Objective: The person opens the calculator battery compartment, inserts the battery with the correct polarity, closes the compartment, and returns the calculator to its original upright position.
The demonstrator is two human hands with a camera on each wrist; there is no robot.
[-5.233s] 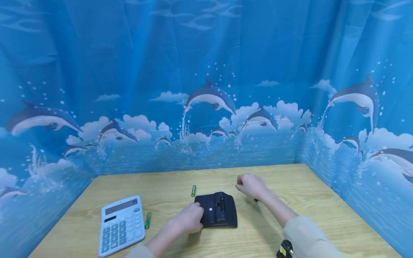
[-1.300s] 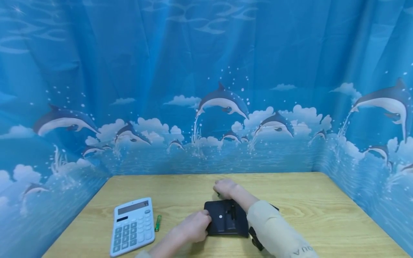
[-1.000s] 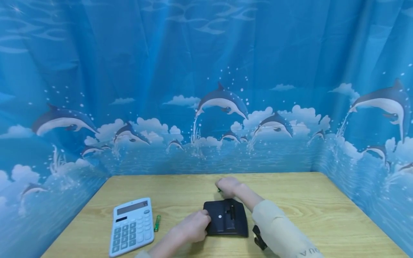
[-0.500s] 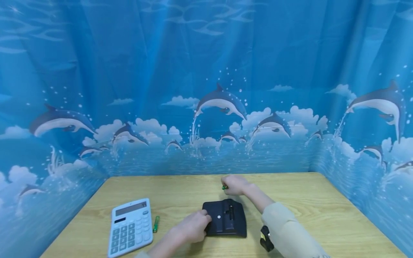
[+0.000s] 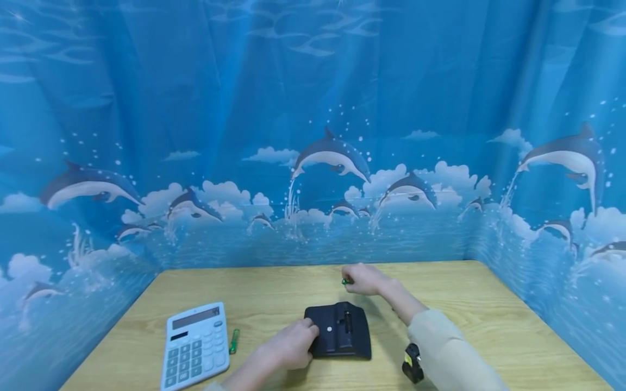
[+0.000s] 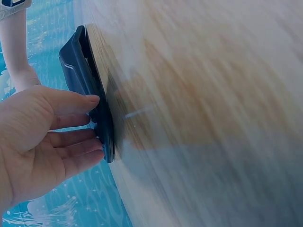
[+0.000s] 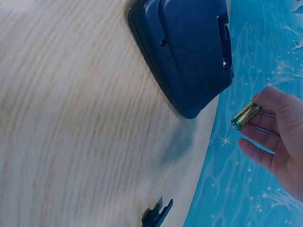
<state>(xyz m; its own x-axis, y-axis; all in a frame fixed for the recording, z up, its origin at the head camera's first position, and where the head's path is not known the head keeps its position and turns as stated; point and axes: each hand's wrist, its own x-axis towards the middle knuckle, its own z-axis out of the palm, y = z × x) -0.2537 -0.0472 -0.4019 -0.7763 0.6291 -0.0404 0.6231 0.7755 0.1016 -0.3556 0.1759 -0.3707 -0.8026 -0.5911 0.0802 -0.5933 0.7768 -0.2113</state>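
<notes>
A black device (image 5: 337, 332) lies on the wooden table, the face with its open battery slot (image 5: 348, 321) turned up. My left hand (image 5: 293, 343) grips its left edge; in the left wrist view the thumb and fingers (image 6: 83, 161) bend around that edge. Beyond the device's far right corner, my right hand (image 5: 364, 279) pinches a green-and-gold battery (image 7: 246, 116) by one end, above the table. A small black battery cover (image 7: 156, 215) lies on the table near the device in the right wrist view; in the head view the right forearm mostly hides it.
A pale blue calculator (image 5: 197, 342) lies at the left, with a second green battery (image 5: 235, 341) right beside it. A dolphin-print curtain (image 5: 313, 136) surrounds the table's back and sides. A black strap-mounted unit (image 5: 412, 363) hangs at my right wrist.
The battery that lay behind the device is now in my right hand. Over the last second that hand has moved right, away from the slot. My left hand keeps its grip.
</notes>
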